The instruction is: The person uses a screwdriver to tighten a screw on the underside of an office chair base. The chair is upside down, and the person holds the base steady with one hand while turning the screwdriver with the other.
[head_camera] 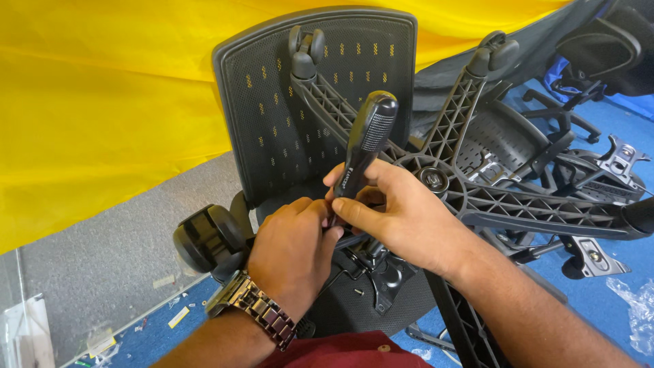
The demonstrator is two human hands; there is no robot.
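A black screwdriver (366,140) with a thick ribbed handle stands tilted in front of me, its tip hidden between my hands. My right hand (402,215) grips the lower handle. My left hand (293,252), a metal watch on its wrist, is curled tight against the shaft just below; what its fingers pinch is hidden. Both hands work over the underside of a black office chair: a five-arm ribbed base (463,170) with castors (305,48), a mesh backrest (272,116) behind it, and the seat mechanism (385,276) beneath.
A yellow sheet (102,102) hangs along the left. A loose castor (208,235) sits beside my left hand. More chair parts and metal brackets (593,255) lie on the blue carpet at the right, along with clear plastic wrap (637,310). A small screw (358,292) rests on the seat.
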